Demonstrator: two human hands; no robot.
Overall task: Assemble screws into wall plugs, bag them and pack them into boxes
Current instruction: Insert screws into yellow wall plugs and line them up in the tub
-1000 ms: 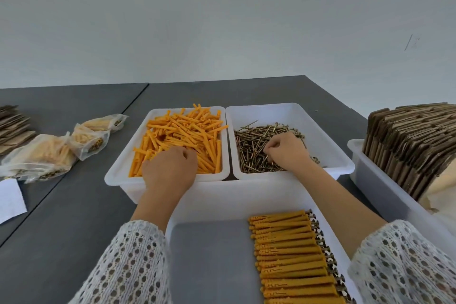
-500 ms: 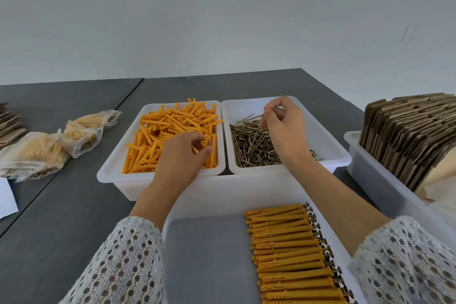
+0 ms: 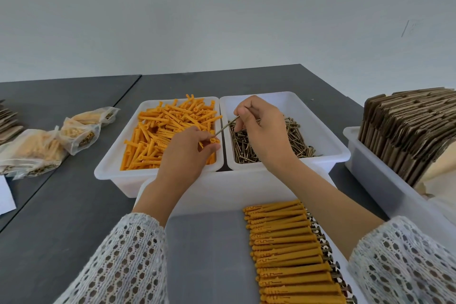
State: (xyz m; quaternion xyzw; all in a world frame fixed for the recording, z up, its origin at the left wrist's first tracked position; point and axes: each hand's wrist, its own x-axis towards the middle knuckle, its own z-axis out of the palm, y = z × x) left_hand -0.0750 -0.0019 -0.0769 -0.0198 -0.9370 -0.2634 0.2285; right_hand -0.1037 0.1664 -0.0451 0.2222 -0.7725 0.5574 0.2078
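The screw (image 3: 225, 126) sat pinched by its head end in the right hand (image 3: 261, 128), tip angled down-left to the open mouth of an orange wall plug (image 3: 212, 141) pinched in the left hand (image 3: 183, 153), both held over the seam btwn the two white bins. Tip looked to be at the plug's mouth, maybe just entering; too small to say for sure. A sec earlier both hands were down in the bins, left rummaging the plug bin (image 3: 158, 136), right in the screw bin (image 3: 291, 140); half a sec ago they'd lifted w/ one piece each. So picking was done and this was the insertion step for one more pair. Nearer the person, the front tray (image 3: 197, 205) held a neat row of assembled plugs (image 3: 286, 249) w/ screw heads showing at right. Filled bags (image 3: 49, 140) lay on the grey table (image 3: 61, 205) at left, flat cartons (image 3: 407, 128) stood in a bin at right, so bagging and boxing of this row were still ahead.
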